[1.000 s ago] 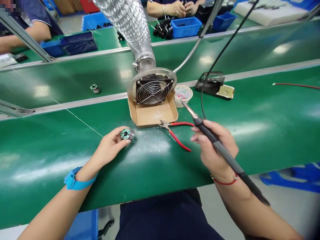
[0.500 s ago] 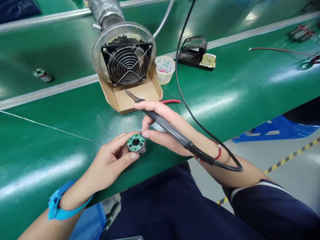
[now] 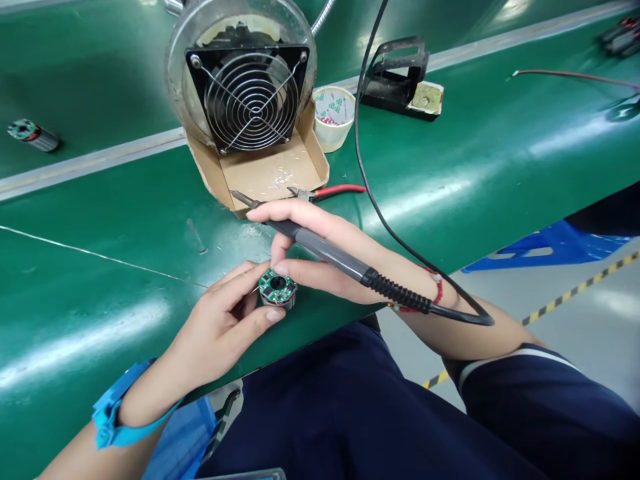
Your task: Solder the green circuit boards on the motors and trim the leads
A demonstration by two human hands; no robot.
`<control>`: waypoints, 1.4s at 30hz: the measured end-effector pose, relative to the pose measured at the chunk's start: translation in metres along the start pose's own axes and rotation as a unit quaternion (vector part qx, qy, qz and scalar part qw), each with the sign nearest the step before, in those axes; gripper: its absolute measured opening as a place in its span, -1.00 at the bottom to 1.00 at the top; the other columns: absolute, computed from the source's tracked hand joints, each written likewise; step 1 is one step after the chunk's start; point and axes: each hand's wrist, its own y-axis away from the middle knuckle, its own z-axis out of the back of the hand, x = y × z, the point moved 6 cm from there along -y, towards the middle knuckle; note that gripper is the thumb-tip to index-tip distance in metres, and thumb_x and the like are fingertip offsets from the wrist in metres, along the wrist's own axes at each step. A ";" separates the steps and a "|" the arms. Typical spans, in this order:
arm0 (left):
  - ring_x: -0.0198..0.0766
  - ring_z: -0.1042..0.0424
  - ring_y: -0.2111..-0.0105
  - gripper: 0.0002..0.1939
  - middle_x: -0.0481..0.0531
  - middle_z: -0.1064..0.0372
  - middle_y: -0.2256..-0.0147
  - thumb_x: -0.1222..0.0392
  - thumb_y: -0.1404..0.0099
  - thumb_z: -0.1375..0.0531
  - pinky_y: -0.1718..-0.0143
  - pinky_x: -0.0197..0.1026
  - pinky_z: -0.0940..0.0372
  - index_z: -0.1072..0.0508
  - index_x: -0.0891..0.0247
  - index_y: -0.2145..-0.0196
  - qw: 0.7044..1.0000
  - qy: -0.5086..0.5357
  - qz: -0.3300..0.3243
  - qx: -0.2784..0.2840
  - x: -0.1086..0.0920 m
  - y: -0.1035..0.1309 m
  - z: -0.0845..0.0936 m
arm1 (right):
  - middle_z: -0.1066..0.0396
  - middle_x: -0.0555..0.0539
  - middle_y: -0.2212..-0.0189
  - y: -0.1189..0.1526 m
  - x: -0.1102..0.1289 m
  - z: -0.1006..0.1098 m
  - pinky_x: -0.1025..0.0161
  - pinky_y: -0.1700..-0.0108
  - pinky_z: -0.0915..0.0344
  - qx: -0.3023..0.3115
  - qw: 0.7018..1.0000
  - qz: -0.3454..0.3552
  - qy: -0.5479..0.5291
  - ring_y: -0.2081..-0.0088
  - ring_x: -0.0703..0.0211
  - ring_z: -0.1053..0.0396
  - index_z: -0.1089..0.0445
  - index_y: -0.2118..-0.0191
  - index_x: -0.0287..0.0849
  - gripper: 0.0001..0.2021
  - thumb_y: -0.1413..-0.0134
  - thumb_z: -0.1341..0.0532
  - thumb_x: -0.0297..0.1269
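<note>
My left hand (image 3: 220, 320) is closed around a small motor (image 3: 284, 301) with a round green circuit board (image 3: 276, 288) on its top. A thin solder wire (image 3: 110, 256) runs in from the left and passes into the same hand. In my right hand (image 3: 310, 247) lies a soldering iron (image 3: 330, 255), its tip pointing up and left, apart from the board. The right thumb and a bent finger touch or nearly touch the board's upper edge; whether they pinch anything there is too small to tell.
A fume fan (image 3: 255, 100) stands behind a cardboard tray (image 3: 270, 177) with metal clippings. Red-handled cutters (image 3: 340, 191), a white tub (image 3: 333, 137) and an iron stand (image 3: 395, 73) sit to its right. The iron's black cable (image 3: 363, 153) crosses the bench. Another motor (image 3: 34, 136) lies far left.
The view has shifted, so the fan and far motor appear higher and further left. My right hand with the iron has moved left relative to the motor, its fingers now over the board's edge.
</note>
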 end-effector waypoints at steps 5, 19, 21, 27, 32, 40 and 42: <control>-0.35 -0.29 0.43 -0.57 -0.07 -0.40 0.29 0.03 -0.48 -0.27 0.38 -0.28 -0.21 -0.47 -0.08 -0.27 1.000 -0.018 -0.005 -0.006 -0.002 0.000 0.001 | -0.47 0.04 0.30 0.000 0.004 0.000 0.14 -0.03 -0.48 -0.003 0.999 0.021 0.024 0.16 0.16 -0.44 -0.28 -0.26 -0.17 -0.57 -0.31 -0.24 -0.37; -0.32 -0.33 0.41 -0.53 -0.03 -0.44 0.25 0.05 -0.46 -0.29 0.35 -0.26 -0.26 -0.47 -0.11 -0.28 0.999 0.030 0.023 0.005 0.013 0.001 -0.002 | -0.41 0.08 0.33 0.004 -0.005 -0.007 0.25 0.11 -0.46 0.005 0.998 0.062 -0.011 0.30 0.23 -0.43 -0.25 -0.18 -0.02 -0.66 -0.34 -0.14 -0.34; -0.33 -0.34 0.40 -0.57 0.01 -0.48 0.16 0.02 -0.45 -0.30 0.36 -0.26 -0.26 -0.49 -0.05 -0.24 0.998 0.045 0.038 -0.001 0.015 0.000 -0.001 | -0.47 0.06 0.25 0.006 -0.006 -0.003 0.24 0.08 -0.48 -0.028 0.997 0.069 -0.027 0.23 0.23 -0.48 -0.23 -0.22 -0.02 -0.62 -0.35 -0.19 -0.28; -0.27 -0.43 0.32 -0.65 0.00 -0.45 0.22 0.00 -0.36 -0.36 0.37 -0.29 -0.29 -0.47 0.11 -0.04 0.995 0.013 0.073 -0.072 0.022 -0.001 0.002 | -0.45 0.05 0.31 0.010 -0.010 -0.004 0.25 0.07 -0.50 -0.115 0.993 0.000 -0.034 0.28 0.25 -0.49 -0.27 -0.18 -0.05 -0.62 -0.29 -0.19 -0.39; -0.26 -0.42 0.34 -0.68 0.01 -0.43 0.19 0.08 -0.35 -0.33 0.40 -0.25 -0.25 -0.42 0.15 -0.01 0.973 -0.178 0.038 -0.139 0.016 -0.004 0.009 | -0.50 0.03 0.22 0.013 -0.015 -0.021 0.24 -0.04 -0.50 -0.116 0.992 0.034 -0.043 0.18 0.28 -0.52 -0.27 -0.19 -0.11 -0.64 -0.32 -0.17 -0.40; -0.12 -0.46 0.25 -0.81 0.11 -0.46 0.13 0.13 -0.37 -0.27 0.44 -0.17 -0.09 -0.50 0.17 0.08 0.914 -0.350 0.008 -0.204 0.006 -0.004 0.009 | -0.53 -0.02 0.08 0.014 -0.027 -0.042 0.20 -0.05 -0.50 -0.152 0.988 0.016 -0.033 0.08 0.23 -0.54 -0.26 -0.23 -0.05 -0.61 -0.33 -0.20 -0.37; -0.12 -0.43 0.28 -0.81 0.12 -0.45 0.13 0.15 -0.36 -0.26 0.45 -0.16 -0.06 -0.49 0.19 0.08 0.913 -0.354 0.018 -0.203 0.009 -0.006 0.007 | -0.53 -0.01 0.09 0.013 -0.030 -0.043 0.23 -0.02 -0.48 -0.160 0.986 0.016 -0.034 0.10 0.24 -0.53 -0.24 -0.24 -0.05 -0.61 -0.36 -0.18 -0.35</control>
